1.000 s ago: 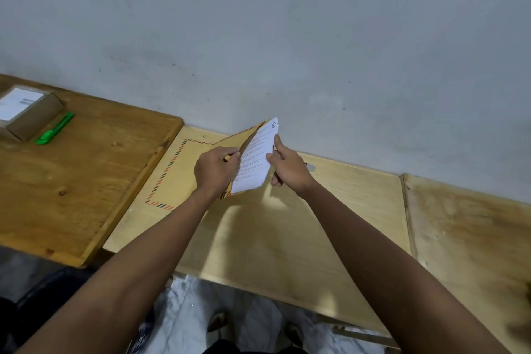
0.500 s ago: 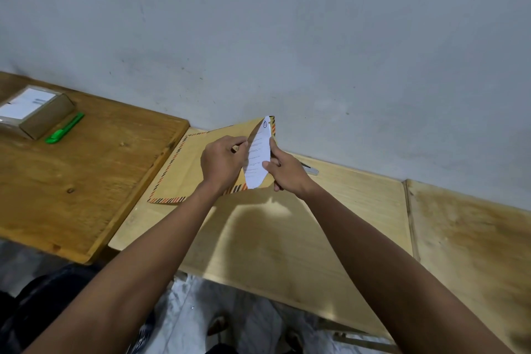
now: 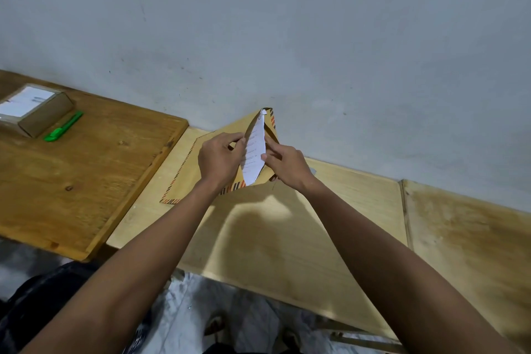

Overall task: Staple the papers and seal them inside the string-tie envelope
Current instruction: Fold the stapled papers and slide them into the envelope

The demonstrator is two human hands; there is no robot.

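Above the pale table [image 3: 287, 238], near the wall, our left hand [image 3: 218, 162] pinches the envelope [image 3: 207, 149] mouth so it gapes; our right hand [image 3: 287, 165], fingers closed on the papers [image 3: 254, 152], holds them edge-on, lower end apparently already inside the opening.

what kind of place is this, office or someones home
Hard to say; it looks like a plain makeshift work corner. Bare plywood tabletops are pushed against an unpainted grey wall, and a small cardboard box and a green pen-like tool lie nearby. No office furniture shows.
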